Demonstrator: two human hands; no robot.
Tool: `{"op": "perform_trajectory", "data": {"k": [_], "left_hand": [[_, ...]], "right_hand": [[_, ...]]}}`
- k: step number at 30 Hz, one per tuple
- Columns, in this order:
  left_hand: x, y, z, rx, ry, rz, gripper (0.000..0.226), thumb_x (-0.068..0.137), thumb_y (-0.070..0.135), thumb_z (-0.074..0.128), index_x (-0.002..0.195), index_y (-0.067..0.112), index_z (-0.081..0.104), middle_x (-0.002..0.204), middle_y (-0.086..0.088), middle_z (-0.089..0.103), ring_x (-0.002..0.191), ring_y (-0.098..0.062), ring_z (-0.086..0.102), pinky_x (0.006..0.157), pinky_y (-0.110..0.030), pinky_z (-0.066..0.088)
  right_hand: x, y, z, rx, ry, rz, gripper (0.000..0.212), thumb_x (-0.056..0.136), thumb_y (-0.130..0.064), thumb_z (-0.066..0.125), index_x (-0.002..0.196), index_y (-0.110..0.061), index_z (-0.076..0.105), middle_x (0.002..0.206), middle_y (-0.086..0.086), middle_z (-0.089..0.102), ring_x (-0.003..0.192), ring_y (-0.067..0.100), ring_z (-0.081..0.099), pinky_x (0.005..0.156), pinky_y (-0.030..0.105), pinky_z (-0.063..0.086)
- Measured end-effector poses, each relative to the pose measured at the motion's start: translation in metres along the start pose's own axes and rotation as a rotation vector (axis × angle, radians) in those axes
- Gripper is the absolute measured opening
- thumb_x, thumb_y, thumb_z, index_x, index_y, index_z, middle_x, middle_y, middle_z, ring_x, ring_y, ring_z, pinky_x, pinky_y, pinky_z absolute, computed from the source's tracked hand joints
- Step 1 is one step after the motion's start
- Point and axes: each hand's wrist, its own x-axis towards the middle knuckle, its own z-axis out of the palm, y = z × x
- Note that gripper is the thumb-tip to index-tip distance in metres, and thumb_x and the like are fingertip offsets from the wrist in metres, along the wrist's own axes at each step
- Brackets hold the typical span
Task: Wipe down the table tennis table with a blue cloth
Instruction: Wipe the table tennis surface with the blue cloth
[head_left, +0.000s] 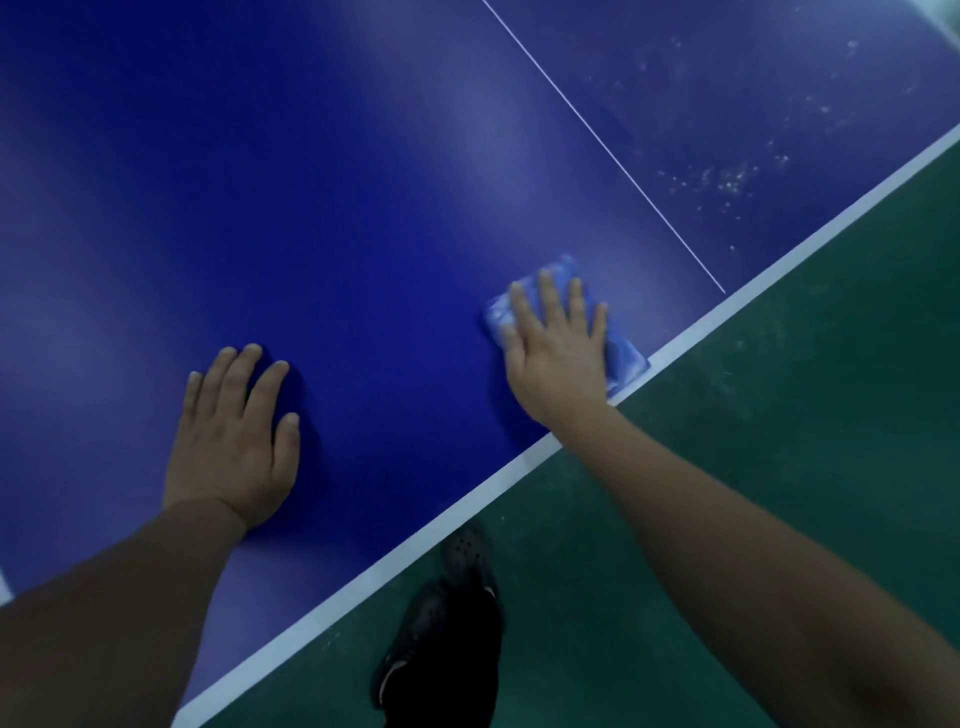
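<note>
The blue table (363, 182) fills the upper left of the frame, white-edged with a thin white centre line. A folded blue cloth (621, 353) lies at its edge, pale specks at upper right.

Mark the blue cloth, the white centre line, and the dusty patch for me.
blue cloth (626, 353): head view, its bare corner beside the right hand.
white centre line (602, 143): head view, midway along it.
dusty patch (727, 176): head view, the densest white specks right of the line.

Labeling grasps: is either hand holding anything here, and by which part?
No true grip. Right hand presses flat, fingers straight, on the middle of the cloth near the table edge. Left hand rests flat on bare table.
</note>
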Motion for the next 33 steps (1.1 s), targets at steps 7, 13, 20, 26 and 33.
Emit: {"op": "perform_trajectory", "data": {"k": [7, 13, 20, 26, 33], "left_hand": [[0.008, 0.019, 0.0, 0.091, 0.019, -0.039, 0.065, 0.092, 0.042, 0.028, 0.136, 0.0, 0.051, 0.149, -0.022, 0.04, 0.142, -0.04, 0.029, 0.12, -0.056, 0.009], [0.084, 0.121, 0.013, -0.086, 0.096, -0.022, 0.06, 0.093, 0.039, 0.031, 0.136, 0.002, 0.053, 0.149, -0.019, 0.042, 0.142, -0.037, 0.033, 0.121, -0.054, 0.012], [0.11, 0.143, 0.039, -0.023, 0.137, -0.118, 0.059, 0.096, 0.042, 0.03, 0.143, 0.009, 0.044, 0.155, -0.014, 0.031, 0.148, -0.03, 0.019, 0.122, -0.048, 0.001], [0.112, 0.146, 0.033, -0.035, 0.034, -0.133, 0.062, 0.094, 0.042, 0.026, 0.143, 0.009, 0.045, 0.157, -0.013, 0.031, 0.15, -0.027, 0.015, 0.123, -0.046, -0.003], [0.114, 0.148, 0.031, -0.047, -0.007, -0.133, 0.065, 0.093, 0.042, 0.025, 0.144, 0.006, 0.045, 0.157, -0.015, 0.03, 0.15, -0.03, 0.014, 0.122, -0.052, 0.001]], "right_hand": [[0.02, 0.127, -0.032, 0.047, -0.006, 0.334, 0.063, 0.098, -0.059, 0.005, 0.157, -0.037, 0.01, 0.167, -0.004, 0.0, 0.153, 0.027, -0.006, 0.121, 0.056, -0.006], [0.066, 0.039, -0.02, -0.009, 0.02, 0.054, 0.06, 0.099, -0.05, 0.015, 0.156, -0.031, 0.022, 0.167, 0.002, 0.01, 0.152, 0.033, 0.003, 0.118, 0.055, -0.008], [0.19, -0.073, -0.017, 0.126, -0.021, -0.25, 0.055, 0.103, -0.044, 0.022, 0.156, -0.031, 0.022, 0.167, 0.003, 0.007, 0.152, 0.032, -0.007, 0.116, 0.057, -0.017], [0.211, 0.068, -0.037, 0.006, 0.071, 0.131, 0.054, 0.102, -0.05, 0.021, 0.154, -0.036, 0.026, 0.165, 0.0, 0.016, 0.151, 0.036, 0.012, 0.117, 0.061, 0.005], [0.148, 0.214, -0.063, 0.081, 0.078, 0.692, 0.061, 0.101, -0.052, 0.016, 0.158, -0.031, 0.015, 0.167, 0.003, 0.005, 0.152, 0.035, 0.002, 0.118, 0.063, 0.002]]}}
